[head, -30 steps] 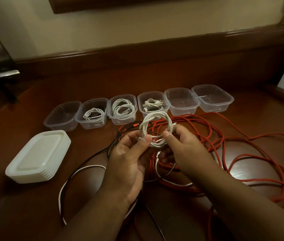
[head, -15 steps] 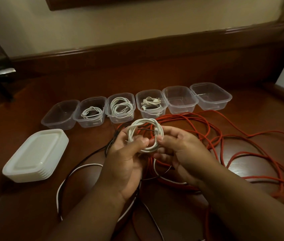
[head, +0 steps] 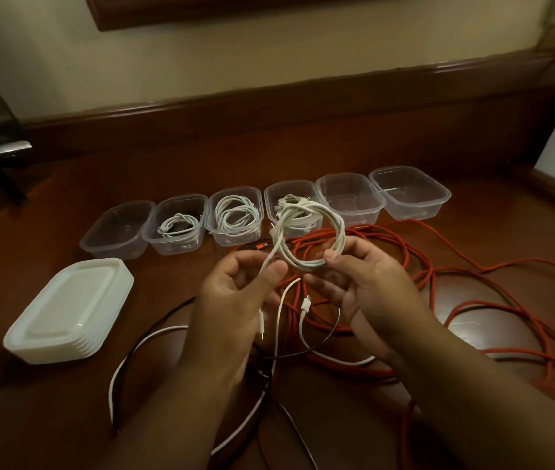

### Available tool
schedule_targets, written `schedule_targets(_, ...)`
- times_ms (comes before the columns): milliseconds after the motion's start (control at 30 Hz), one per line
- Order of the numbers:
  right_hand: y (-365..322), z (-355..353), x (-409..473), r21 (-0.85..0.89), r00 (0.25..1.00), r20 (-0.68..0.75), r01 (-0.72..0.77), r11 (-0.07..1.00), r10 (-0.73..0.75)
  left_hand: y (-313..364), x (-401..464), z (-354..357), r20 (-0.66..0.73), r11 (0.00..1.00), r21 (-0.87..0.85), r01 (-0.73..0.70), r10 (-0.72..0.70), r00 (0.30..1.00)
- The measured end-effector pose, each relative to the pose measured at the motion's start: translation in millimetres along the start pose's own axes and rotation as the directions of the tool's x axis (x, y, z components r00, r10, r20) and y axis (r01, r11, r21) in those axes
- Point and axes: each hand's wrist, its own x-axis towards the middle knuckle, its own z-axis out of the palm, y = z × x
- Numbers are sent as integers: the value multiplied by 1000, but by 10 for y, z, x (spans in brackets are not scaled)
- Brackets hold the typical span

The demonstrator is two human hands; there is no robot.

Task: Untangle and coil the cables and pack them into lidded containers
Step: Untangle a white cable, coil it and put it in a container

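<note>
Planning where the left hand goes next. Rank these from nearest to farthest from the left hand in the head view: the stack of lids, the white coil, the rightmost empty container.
1. White coil: pinched by the left hand, just above it.
2. Stack of lids: on the table to the left.
3. Rightmost empty container: far right end of the row, beyond the right hand.

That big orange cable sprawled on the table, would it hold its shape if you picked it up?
Probably not. The orange cable lies in loose, overlapping loops, so it looks floppy and would likely sag and trail. Its strands cross a black cable, so lifting may drag that along. Being so long, it is probably heavier than the white coil.
</note>
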Motion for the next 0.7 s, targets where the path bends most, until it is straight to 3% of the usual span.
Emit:
schedule_targets(67, 0, 2, 0, 82, 998, 9, -66, 994, 66, 15, -11, 19, -65, 994, -5, -109, 108, 992)
schedule_targets(167, -24, -19, 0, 154, 992, 43, -126, 980, 120, 22, -23, 39, -76, 990, 44, -138, 141, 987)
schedule_targets(267, 5, -25, -11, 139, 988, 97, -131, 981, 118, 5, -5, 39, -75, 995, 61, -74, 78, 994)
schedule_targets(367, 46, -21, -16, 119, 985, 144, -110, 987, 93, -10, 19, 35, -54, 993, -107, 53, -59, 997)
schedule_targets(467, 66, -31, -2, -106, 992, 121, -30, 994, 43, 7, 36, 27, -1, 939, -305, 160, -169, 986)
schedule_targets(567, 86, -44, -13, -382, 994, 109, 66, 922, -26, 46, 15, 33, 32, 899, -380, 218, -222, 974)
schedule_targets(700, 117, -42, -2, -486, 995, 96, 44, 873, 3, -5, -9, 48, 11, 855, -443, 270, -295, 955)
